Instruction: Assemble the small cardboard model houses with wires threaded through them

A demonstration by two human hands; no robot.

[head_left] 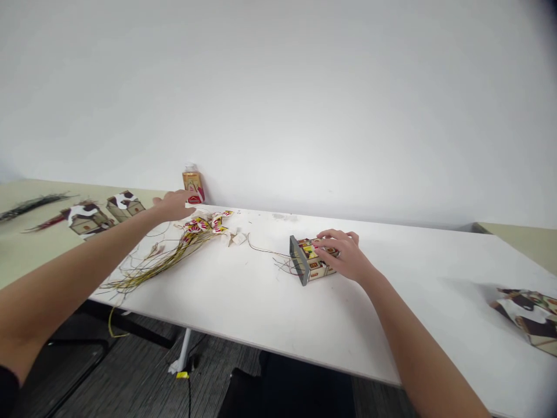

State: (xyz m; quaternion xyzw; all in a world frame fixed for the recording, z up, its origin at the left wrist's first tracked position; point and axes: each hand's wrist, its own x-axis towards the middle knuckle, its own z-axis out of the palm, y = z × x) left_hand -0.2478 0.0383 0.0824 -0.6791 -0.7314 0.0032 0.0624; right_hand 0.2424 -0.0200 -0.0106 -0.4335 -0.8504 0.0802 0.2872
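Note:
My right hand (342,252) grips a small printed model house (321,268) that lies on its side on the white table. The house's grey base (300,261) faces left, and thin wires come out of it. My left hand (174,204) reaches to the far left, fingers apart, in front of a bottle with a gold and red label (192,184). I cannot see it holding anything. Just right of and below it lies a bundle of thin yellowish wires (174,255), with red, yellow and white striped pieces (204,225) at its far end.
Two model houses with brown and white roofs (89,217) (125,203) stand on the cream table at left, near bundles of black wires (37,204) and red wires (49,222). Another house (533,316) sits at the right edge. A plain wall (304,116) rises behind.

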